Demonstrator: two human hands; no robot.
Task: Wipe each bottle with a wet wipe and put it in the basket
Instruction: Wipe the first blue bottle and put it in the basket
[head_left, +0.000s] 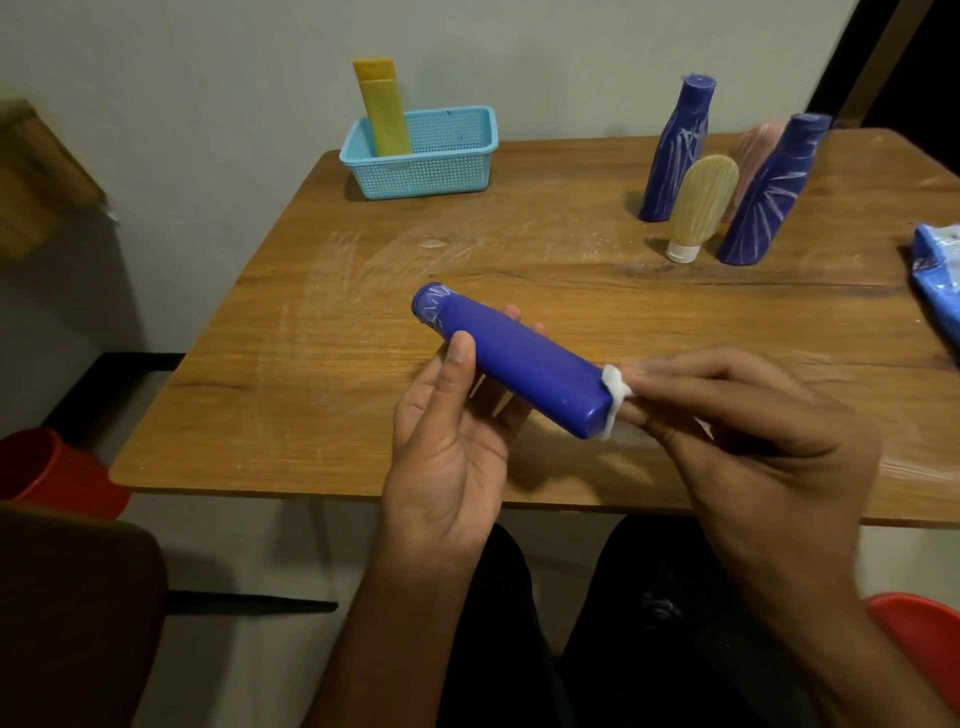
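Both hands were up over the near edge of the tabletop (291, 332). My left hand (447, 452) cradled a blue bottle (519, 364), thumb curled over its upper side and fingertips showing beyond its far side. My right hand (748, 431) pinched a small white wet wipe (615, 395) against the bottle's flat base, the fingers bunched round the wad.

I saw the bottle held nearly level above the wood, its long axis running from upper left to lower right: the cap end pointed away and to the left, the base toward my right hand. Its body was smooth, matte plastic, with whitish streaks near the cap.

At the far left of the tabletop stood a light blue perforated plastic basket (431, 171), and in it a yellow tube (384, 109) leaned upright against the wall side. Far right, I saw two tall blue bottles (675, 150) streaked with white, a cream tube (701, 202) standing on its white cap between them, and a pinkish bottle (753, 150) behind, blurred. A blue wipe packet (937, 275) lay at the right edge. The wood surface was grained brown and smeared with pale streaks.
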